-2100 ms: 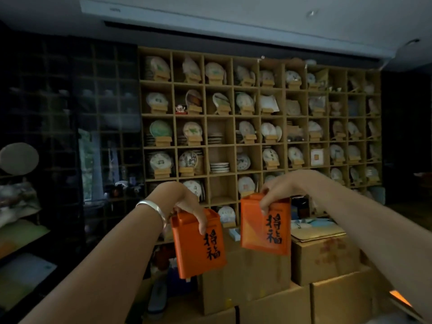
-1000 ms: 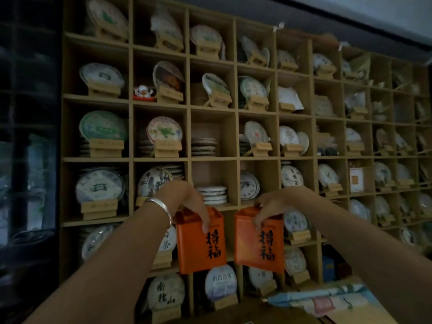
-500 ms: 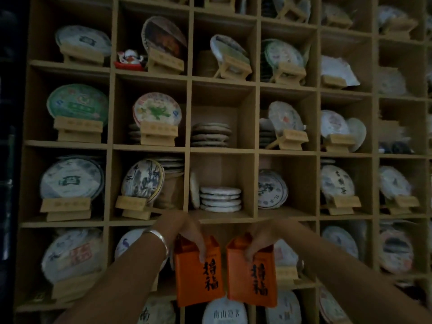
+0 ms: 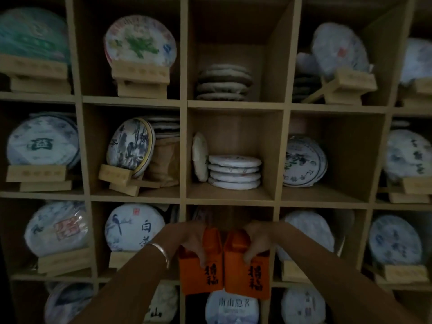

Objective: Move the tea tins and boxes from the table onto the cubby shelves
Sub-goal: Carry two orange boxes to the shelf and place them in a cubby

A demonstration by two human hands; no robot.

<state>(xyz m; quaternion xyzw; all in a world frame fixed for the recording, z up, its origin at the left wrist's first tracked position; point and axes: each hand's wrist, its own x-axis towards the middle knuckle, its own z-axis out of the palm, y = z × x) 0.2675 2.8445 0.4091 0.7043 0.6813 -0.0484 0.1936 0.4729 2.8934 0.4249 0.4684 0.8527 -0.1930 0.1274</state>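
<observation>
Two orange tea boxes with black characters stand side by side, touching, at the mouth of a cubby in the wooden shelf. My left hand grips the top of the left orange box. My right hand grips the top of the right orange box. Both boxes are upright, and their lower edges overlap the shelf board below. A silver bracelet sits on my left wrist. The inside of that cubby is dark and mostly hidden by my hands.
Round wrapped tea cakes on wooden stands fill the neighbouring cubbies. The cubby directly above holds a flat stack of white tea cakes. One more stack of darker cakes lies in the cubby above that. A labelled cake sits below the boxes.
I have come much closer to the shelf. Both boxes have moved forward and together, from apart in front of the shelf to side by side at the cubby's mouth.
</observation>
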